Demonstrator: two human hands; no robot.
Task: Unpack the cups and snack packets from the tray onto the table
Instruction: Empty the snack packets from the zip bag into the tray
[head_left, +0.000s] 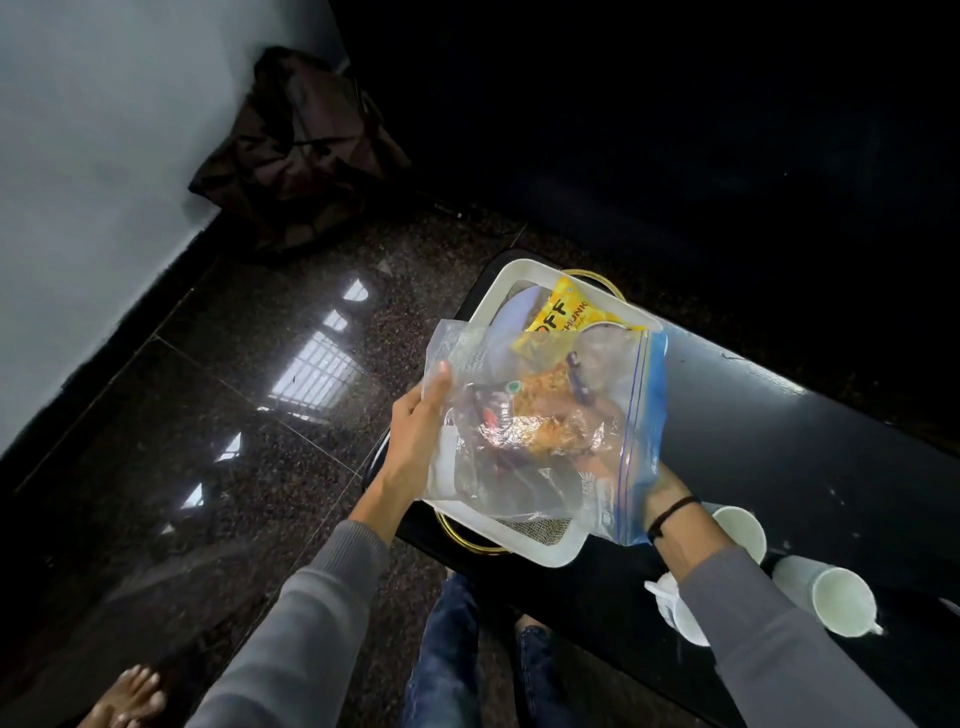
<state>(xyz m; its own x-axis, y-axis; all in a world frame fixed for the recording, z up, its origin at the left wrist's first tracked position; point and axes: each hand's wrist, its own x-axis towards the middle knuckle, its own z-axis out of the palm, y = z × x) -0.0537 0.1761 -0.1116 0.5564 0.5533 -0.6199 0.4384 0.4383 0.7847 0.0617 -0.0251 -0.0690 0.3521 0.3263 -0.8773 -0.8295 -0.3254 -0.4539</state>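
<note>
Snack bag (545, 415) held over the tray (561, 552).
Left hand (415, 431) fingers grip its left edge; right hand (664, 496) fingers are hidden behind the zip edge, which faces the cups (841, 603).

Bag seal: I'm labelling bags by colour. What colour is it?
Blue. The seal runs down the right edge of the bag; head view shows it best.
</note>
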